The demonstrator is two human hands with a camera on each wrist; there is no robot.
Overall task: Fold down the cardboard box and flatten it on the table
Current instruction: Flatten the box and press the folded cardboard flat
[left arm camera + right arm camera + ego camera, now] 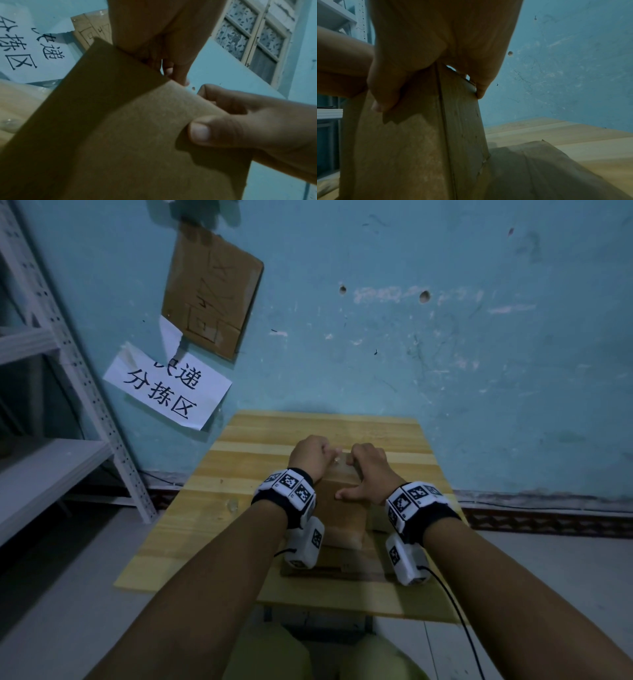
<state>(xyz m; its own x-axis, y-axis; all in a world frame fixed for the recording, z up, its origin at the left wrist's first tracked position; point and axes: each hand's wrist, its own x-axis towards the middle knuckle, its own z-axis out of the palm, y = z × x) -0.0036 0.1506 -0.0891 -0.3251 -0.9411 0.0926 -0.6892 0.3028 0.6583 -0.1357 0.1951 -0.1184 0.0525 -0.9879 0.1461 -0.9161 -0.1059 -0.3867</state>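
**Gripping a Cardboard Box at Its Top Edge, Both Hands at Once**

Clamping the far top edge of the cardboard box (342, 510) with the right hand (368, 474), fingers curling over the rim and thumb (347, 493) stretching flat across the near brown face. Closing the left hand (310, 455) on the same upper edge just beside it, knuckles bunched, fingertips nearly meeting those of the right.

Standing near the middle of the wooden table (239, 474), the box, with a flap (356, 568) lying flat on the wood at its near foot.

Showing from the head camera only the backs of both hands and the marker-covered wristbands (291, 486). Revealing from the left wrist what stays hidden above: the right thumb (214, 132) pressing on a cardboard panel (137, 135) while its fingers fold behind, and the left fingers (173, 69) hooking down past the panel's top corner. Catching from the right wrist the underside of that grip: the right thumb (385, 88) bearing on one face, a fingertip (480, 92) wrapping the far edge, a vertical seam (444, 121) running down the box, and a loose flap (539, 169) resting on the table planks beside it.

Reaching forward with both forearms roughly parallel, wrists level with each other, palms angled downward over the box.

Hanging on the blue wall (445, 337) behind: a paper sign (168, 386) with handwritten characters and a cardboard sheet (212, 292). Standing at left, a grey metal shelf (51, 371).
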